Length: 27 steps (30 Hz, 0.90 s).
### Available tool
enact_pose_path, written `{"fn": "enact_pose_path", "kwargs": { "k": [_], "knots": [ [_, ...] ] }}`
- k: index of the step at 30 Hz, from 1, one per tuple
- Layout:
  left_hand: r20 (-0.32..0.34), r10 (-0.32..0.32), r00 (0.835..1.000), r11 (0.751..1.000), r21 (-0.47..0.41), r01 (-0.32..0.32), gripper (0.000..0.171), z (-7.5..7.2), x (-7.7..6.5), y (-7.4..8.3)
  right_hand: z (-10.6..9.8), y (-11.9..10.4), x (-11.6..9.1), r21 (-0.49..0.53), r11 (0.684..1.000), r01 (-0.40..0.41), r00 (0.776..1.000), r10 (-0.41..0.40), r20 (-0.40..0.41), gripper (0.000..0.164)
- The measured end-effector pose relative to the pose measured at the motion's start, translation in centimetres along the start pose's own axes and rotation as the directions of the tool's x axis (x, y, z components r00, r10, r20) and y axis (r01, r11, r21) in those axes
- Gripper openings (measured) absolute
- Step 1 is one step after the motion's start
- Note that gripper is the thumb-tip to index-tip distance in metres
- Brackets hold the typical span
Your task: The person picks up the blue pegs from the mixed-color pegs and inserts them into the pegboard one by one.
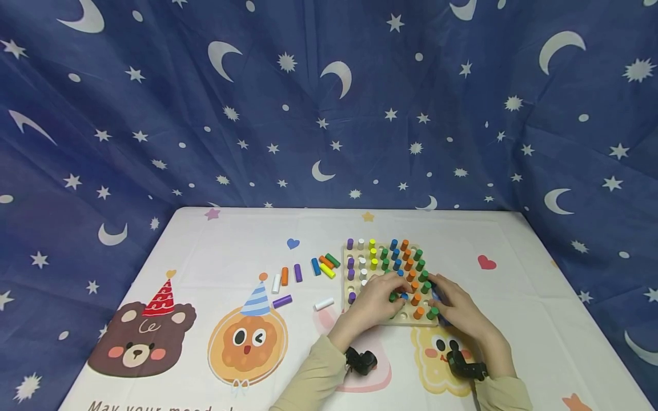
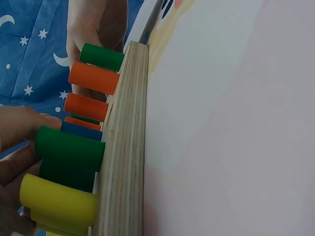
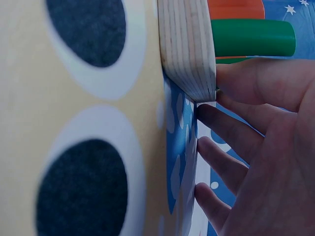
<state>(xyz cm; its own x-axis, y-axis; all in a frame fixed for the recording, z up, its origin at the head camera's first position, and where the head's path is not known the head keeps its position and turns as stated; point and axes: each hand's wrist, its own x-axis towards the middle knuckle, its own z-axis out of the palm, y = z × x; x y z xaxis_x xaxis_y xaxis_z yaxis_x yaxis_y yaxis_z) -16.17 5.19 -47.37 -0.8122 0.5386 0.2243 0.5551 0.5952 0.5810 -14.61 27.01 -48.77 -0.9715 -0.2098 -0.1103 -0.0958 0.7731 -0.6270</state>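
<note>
A wooden pegboard [image 1: 346,311] lies on the table, with upright pegs in purple, white, yellow, green, blue and orange. My left hand [image 1: 375,298] reaches over its front part, and its thumb and finger pinch the end of a blue peg [image 2: 81,132] standing in the board. Green pegs [image 2: 71,147] and yellow pegs [image 2: 59,199] stand nearer the left wrist camera. My right hand [image 1: 460,305] rests along the board's right edge beside a green peg [image 3: 253,38]. Its thumb touches the wooden edge, with the other fingers spread toward the tabletop. The left hand hides some pegs and holes.
Loose pegs lie left of the board: a white peg [image 1: 324,304] closest to it, a purple peg [image 1: 282,301], an orange peg [image 1: 285,276], a yellow peg [image 1: 327,270] and several others. Behind the white printed tablecloth [image 1: 231,240] hangs a dark blue curtain [image 1: 329,137].
</note>
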Motion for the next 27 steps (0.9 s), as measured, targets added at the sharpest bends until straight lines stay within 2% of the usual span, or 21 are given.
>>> {"fn": "enact_pose_path", "kwargs": {
  "k": [9,19,27],
  "knots": [
    [-0.006,-0.001,1.000,0.996,-0.094,0.001,0.014,-0.5,-0.2,0.1,0.0,0.1,-0.1,0.000,1.000,0.007,1.000,-0.007,0.002,0.058],
    [-0.074,-0.009,0.997,0.982,-0.189,-0.005,0.016,-1.4,-0.7,0.3,0.0,0.2,-0.1,-0.004,1.000,-0.002,1.000,0.002,0.003,0.059],
    [-0.126,-0.065,0.990,0.977,-0.212,0.037,0.017,-2.0,-1.4,-0.1,0.1,0.1,0.0,-0.014,1.000,0.001,1.000,-0.001,0.000,0.059]
  ]
}}
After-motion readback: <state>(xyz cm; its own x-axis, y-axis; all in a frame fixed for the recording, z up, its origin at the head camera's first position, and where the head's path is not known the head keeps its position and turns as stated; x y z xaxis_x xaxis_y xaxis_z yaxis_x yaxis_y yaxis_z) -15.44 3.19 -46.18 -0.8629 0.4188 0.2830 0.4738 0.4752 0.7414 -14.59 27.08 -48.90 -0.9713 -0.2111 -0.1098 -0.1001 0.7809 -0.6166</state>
